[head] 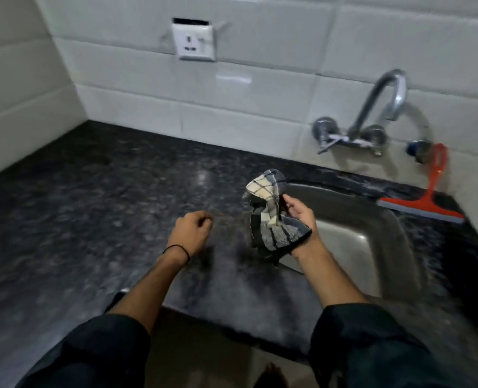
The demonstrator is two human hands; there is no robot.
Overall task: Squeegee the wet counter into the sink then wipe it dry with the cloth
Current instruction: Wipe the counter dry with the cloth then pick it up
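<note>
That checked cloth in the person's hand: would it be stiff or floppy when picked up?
Probably floppy: the checked cloth folds and droops where the right hand holds it. Likely light, since one hand keeps it up. Pushed over the dark counter, it would probably bunch rather than slide flat.

Far wall [274, 51] and left wall [14, 79] are clad in glossy white tiles; socket [194, 42] is mounted far left, chrome tap [372, 107] far right. Floor [204, 359] is glimpsed near.
</note>
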